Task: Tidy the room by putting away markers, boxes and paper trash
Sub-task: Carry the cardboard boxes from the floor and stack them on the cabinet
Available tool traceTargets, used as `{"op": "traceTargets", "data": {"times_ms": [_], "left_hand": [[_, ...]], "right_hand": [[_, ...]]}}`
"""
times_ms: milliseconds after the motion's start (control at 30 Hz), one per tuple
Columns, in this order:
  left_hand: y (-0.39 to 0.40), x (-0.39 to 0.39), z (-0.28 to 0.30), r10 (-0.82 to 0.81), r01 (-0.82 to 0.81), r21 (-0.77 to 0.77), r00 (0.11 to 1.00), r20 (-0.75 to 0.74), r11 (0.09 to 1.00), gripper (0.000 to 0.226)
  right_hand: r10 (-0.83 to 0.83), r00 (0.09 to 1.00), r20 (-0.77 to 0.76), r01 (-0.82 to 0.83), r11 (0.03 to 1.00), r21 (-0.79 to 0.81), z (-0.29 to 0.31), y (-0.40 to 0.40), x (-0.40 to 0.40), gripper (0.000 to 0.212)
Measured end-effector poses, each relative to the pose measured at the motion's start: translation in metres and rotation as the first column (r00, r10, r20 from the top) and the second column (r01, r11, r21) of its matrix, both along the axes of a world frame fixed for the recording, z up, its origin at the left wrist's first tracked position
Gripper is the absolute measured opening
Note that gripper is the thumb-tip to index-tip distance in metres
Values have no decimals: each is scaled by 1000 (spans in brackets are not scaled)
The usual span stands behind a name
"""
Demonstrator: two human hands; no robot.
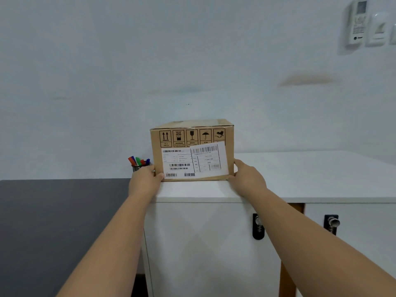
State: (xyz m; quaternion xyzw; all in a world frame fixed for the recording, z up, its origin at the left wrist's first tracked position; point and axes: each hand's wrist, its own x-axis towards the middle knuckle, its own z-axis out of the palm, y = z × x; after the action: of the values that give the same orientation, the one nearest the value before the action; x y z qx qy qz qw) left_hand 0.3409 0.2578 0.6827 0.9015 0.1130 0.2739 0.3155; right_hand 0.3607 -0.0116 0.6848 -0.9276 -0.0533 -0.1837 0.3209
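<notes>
A brown cardboard box (pixel 182 138) with white shipping labels and handling symbols stands upright on the white cabinet top (pixel 300 174), near its left end and close to the wall. My left hand (pixel 145 176) grips the box's lower left corner. Its lower right corner is held by my right hand (pixel 246 174). Just left of the box, partly behind my left hand, a metal cup (pixel 137 167) holds several coloured markers (pixel 138 161).
A dark grey surface (pixel 53 221) lies to the left of the cabinet, lower than its top. The white cabinet fronts carry two black locks (pixel 258 227) (pixel 331 224). A remote holder and switches (pixel 360 22) hang on the wall at upper right.
</notes>
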Motion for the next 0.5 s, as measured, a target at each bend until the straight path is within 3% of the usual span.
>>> {"op": "traceTargets", "data": {"times_ms": [233, 500], "left_hand": [[15, 23, 5, -7, 5, -63, 999, -37, 998, 24], [23, 31, 10, -38, 34, -79, 998, -46, 996, 27]], "right_hand": [[23, 998, -55, -25, 998, -52, 3, 7, 24, 51], [43, 997, -62, -42, 999, 7, 5, 7, 36, 56]]}}
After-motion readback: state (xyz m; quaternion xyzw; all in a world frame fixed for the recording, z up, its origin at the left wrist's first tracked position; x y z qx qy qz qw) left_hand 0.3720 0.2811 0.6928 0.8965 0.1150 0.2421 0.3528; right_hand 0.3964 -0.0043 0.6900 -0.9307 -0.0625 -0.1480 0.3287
